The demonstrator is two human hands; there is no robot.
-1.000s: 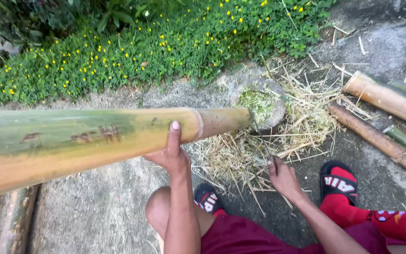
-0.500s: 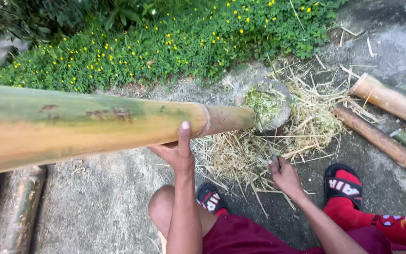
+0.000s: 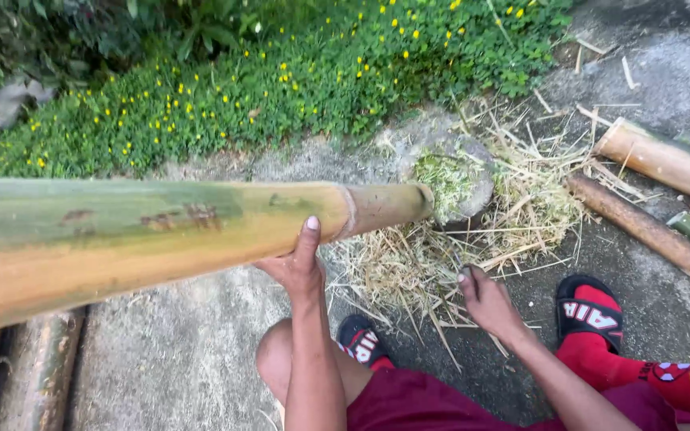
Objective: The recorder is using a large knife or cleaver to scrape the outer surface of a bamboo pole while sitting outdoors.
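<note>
A thick green-and-yellow bamboo pole [image 3: 161, 239] runs from the left edge to the middle, its thinner far end resting against a round stone block [image 3: 473, 172] strewn with shavings. My left hand [image 3: 301, 267] grips the pole from below near its node, thumb up against its side. My right hand [image 3: 485, 303] is low over the ground, fingers curled at a pile of straw-like bamboo shavings [image 3: 409, 271]; whether it holds anything is hidden. My knees, in dark red shorts, are at the bottom.
Two brown bamboo poles [image 3: 664, 164] and a thin green one lie on the concrete at the right. More poles [image 3: 33, 371] lie at the lower left. My feet wear black-and-red sandals [image 3: 592, 307]. Yellow-flowered ground cover [image 3: 281, 88] borders the far side.
The pole's near end rose a little, then sank back. Both hands stay almost where they were.
</note>
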